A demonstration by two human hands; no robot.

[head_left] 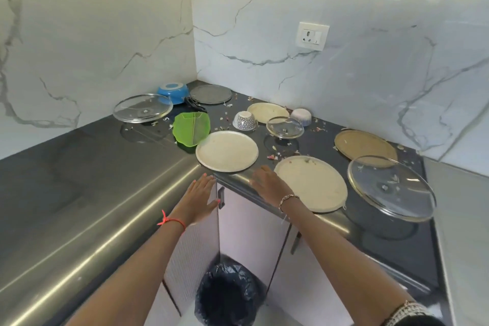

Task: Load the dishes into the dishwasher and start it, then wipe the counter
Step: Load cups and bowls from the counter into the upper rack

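Room: a kitchen corner with glossy white walls (111,34) veined in grey like marble; a white socket plate (313,36) sits on the right-hand wall.
Counter: an L-shaped counter (79,167), dark grey and shiny, with a rounded front edge that looks like brushed steel. Small food scraps (274,155) are scattered over its right half.
Below the counter: pale cabinet doors (246,230) and a bin lined with a crinkled black bag (227,296).
Dishes near the front: a round, flat cream plate (226,151) right at the inner corner; a second, soiled cream plate (311,182) to its right, overhanging the edge; a large clear glass lid (391,188) further right, resting tilted, rim-up.
Dishes further back: a brass-coloured plate (365,144), a small glass lid (284,126), a patterned bowl (244,120) tipped on its side, a white bowl (301,116) upside down and a third cream plate (267,112).
Dishes on the left: a translucent green leaf-shaped tray (191,128), another glass lid (143,108), a blue bowl (173,91) upside down and a grey round plate (211,94) deep in the corner.
Left grip (202,194): fingers straight and together, holding nothing, fingertips at the counter's front edge just below the nearest cream plate. A red thread circles the wrist.
Right grip (270,184): fingers flat and spread a little, holding nothing, over the counter's edge between the two front cream plates, just beside the soiled one. Whether it touches the edge cannot be told. A bracelet is on the wrist.
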